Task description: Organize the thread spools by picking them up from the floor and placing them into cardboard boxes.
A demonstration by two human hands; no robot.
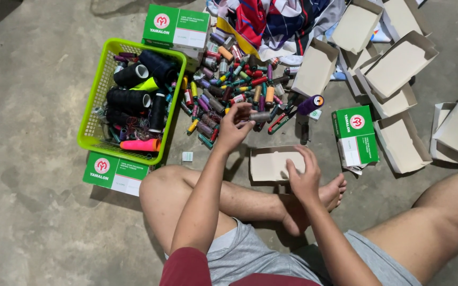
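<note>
Your bent knee and grey shorts sit closest, and just beyond them your right hand [304, 177] lies on a small open cardboard box [271, 164], fingers curled over its near edge at five o'clock, seemingly to steady it on the floor; whether it truly grips the flap I cannot tell. The box is plain, matte tan card, shallow and rectangular, resting just ahead of your bare foot [331, 195]. Your left hand [234, 127], at eleven o'clock from the box, pinches a small greyish thread spool [260, 116] between thumb and fingertips, lifted just off the heap of mixed thread spools [234, 85]. That heap spreads at twelve o'clock: short cylinders, glossy wound thread in purple, orange, green, red and tan, lying every way. A purple spool [310, 104] lies apart at one o'clock. At ten o'clock a lime-green plastic basket [97, 87] with latticed walls holds big black thread cones and one neon orange cone [140, 145], kept apart from the small ones. Printed green-and-white cartons lie at nine [113, 172], twelve [178, 29] and three o'clock [355, 136]. More opened tan boxes [398, 63] fan out at two o'clock on the rough concrete floor [33, 159], and striped cloth [271, 21] is bunched at twelve.
</note>
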